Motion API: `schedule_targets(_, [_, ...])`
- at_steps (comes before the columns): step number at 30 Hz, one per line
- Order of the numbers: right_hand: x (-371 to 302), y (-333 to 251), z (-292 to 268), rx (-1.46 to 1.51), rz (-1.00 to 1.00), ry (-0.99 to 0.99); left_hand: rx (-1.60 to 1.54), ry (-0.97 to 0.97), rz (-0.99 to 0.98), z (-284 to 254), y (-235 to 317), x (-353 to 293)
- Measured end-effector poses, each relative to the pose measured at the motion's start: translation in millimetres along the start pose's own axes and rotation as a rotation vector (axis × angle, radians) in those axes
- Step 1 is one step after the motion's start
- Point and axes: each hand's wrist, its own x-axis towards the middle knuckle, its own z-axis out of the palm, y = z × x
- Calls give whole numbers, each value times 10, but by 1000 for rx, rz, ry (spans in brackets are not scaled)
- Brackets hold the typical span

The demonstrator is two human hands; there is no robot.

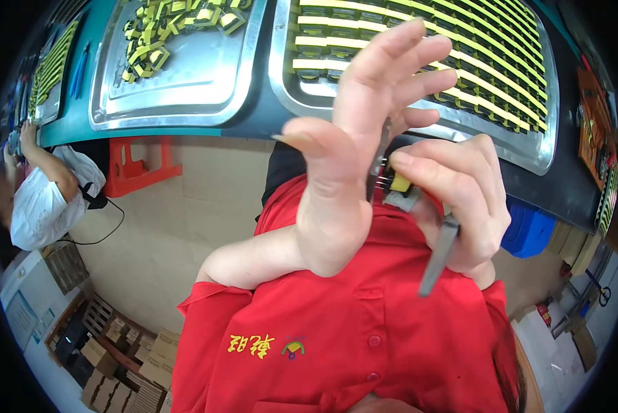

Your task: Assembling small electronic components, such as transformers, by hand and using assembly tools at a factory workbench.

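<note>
My left hand is raised with its fingers spread, palm turned toward my right hand. Thumb and fingers of my right hand pinch a small yellow-and-black transformer, whose thin metal pins point at my left palm. A dark grey flat strip stands upright along the edge of that palm, by the pins; whether my left hand touches it I cannot tell. Out of my right fist sticks a grey metal bar, perhaps part of one tool with the strip. Something whitish wraps a right fingertip.
Beyond my hands, a metal tray carries rows of yellow-topped transformers. Left of it, another metal tray has a loose heap of them. A co-worker sits at the far left near a red stool. A blue bin stands below the table.
</note>
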Motion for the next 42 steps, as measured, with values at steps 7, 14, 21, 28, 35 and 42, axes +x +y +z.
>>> schedule_targets(7, [65,62,48,6,-70,22,-22,-28,2,-43,46,2])
schedule_targets(14, [131,110,33,203,74,-33,-18,-27,-5,-86,37,15])
schedule_targets(21, [166,170,64,190,24,-22,-32,-42,5,-106,5,39])
schedule_targets(28, [70,269,43,226,-27,50,-175,-66,-11,-101,-57,71])
schedule_targets(35, [8,271,-104,131,-27,97,312,-125,-16,-94,-47,-12])
schedule_targets(42, [-118,320,-346,135,23,244,366,237,172,-276,-75,143])
